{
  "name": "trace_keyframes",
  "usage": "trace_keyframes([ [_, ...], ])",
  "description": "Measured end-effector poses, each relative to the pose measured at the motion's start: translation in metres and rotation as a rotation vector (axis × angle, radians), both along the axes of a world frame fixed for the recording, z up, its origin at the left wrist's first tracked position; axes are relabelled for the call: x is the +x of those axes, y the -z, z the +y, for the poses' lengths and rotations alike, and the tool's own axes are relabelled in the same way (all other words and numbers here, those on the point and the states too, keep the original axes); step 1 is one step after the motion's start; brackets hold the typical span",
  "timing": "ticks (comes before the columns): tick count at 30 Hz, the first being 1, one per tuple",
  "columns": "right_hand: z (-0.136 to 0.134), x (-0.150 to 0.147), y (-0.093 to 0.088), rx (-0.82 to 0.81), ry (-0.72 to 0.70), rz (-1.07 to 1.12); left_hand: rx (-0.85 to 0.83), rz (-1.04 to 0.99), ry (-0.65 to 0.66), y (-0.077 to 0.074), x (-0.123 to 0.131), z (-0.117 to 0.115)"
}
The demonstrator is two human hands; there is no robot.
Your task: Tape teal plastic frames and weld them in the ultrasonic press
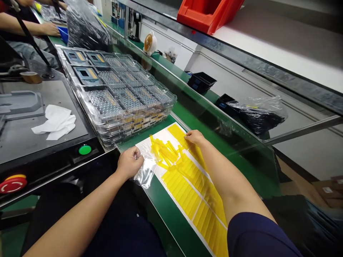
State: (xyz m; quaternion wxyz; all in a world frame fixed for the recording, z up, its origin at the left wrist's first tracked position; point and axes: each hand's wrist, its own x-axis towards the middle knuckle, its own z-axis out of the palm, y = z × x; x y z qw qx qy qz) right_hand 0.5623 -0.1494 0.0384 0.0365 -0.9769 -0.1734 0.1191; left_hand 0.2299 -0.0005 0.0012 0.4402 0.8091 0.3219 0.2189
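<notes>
My left hand (130, 162) is closed in a pinch on a crumpled clear plastic film (146, 170) at the near edge of a white backing sheet (164, 135) covered with rows of yellow tape strips (184, 189). A loose heap of peeled yellow strips (164, 151) lies on the sheet between my hands. My right hand (195, 137) rests fingers-down on the sheet's far end, fingertips pinched at a yellow strip there. The sheet lies on a green conveyor belt (203, 121).
A stack of clear plastic trays (118, 96) holding small parts stands just beyond the sheet. At left is a grey machine bed (40, 128) with a white cloth (56, 122), a green button (85, 149) and a red stop button (13, 184). Another person's arm (32, 28) works far left.
</notes>
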Motion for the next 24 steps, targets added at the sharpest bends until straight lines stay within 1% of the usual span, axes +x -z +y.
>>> trace_keyframes([
  [4,-0.003,0.01,0.011,0.101,0.094,0.028,0.007,0.012,0.006,-0.001,-0.001,-0.001],
  [8,-0.004,0.018,0.019,0.167,0.152,0.069,0.015,0.012,0.006,-0.001,0.0,-0.001],
  [15,-0.002,0.019,0.02,0.169,0.19,0.089,0.017,0.013,0.006,-0.003,0.0,-0.003],
  [20,0.003,0.01,0.014,0.076,0.157,0.041,0.032,0.015,0.01,-0.002,0.0,-0.003],
  [22,0.005,0.003,0.011,0.031,0.113,0.003,0.037,0.019,0.01,-0.002,0.0,-0.003],
  [24,0.006,-0.007,0.006,-0.003,0.036,-0.051,0.04,0.02,0.015,-0.003,0.0,-0.003],
])
